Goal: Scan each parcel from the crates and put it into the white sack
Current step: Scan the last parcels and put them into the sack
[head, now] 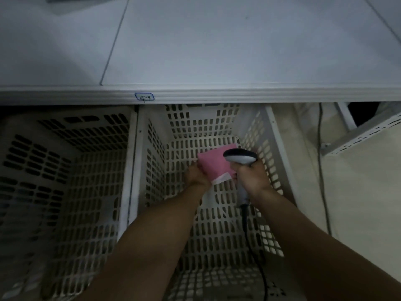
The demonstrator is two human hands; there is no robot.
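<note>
I am looking down into two white perforated plastic crates that stand side by side under the front edge of a pale grey surface (217, 40). Both my hands are reaching deep into the right crate (217, 224). My left hand (196, 175) is closed around the near left edge of a pink parcel (217, 164), fingers curled under it and pinching it so that it is raised, tilted, off the crate bottom. A white flap or label hangs from the parcel's near edge, just beside my left wrist. My right hand (252, 178) is wrapped tightly around the grip of a handheld barcode scanner (240, 157); its dark and light grey head sits right over the parcel's right side, overlapping it in the view, but I cannot tell whether the two touch. The scanner's black cable (251, 242) runs from the bottom of the handle down along the crate floor toward me. The rest of the right crate's floor looks bare apart from a pale patch under the parcel that I cannot make out. The left crate (65, 181) is dim, and what lies inside it is too dark to tell. A small blue-outlined handwritten mark (144, 97) sits on the surface's front rim, above the gap between the crates. To the right of the crates a thin grey cord (321, 170) hangs down past a white slotted metal bracket (364, 135)
</note>
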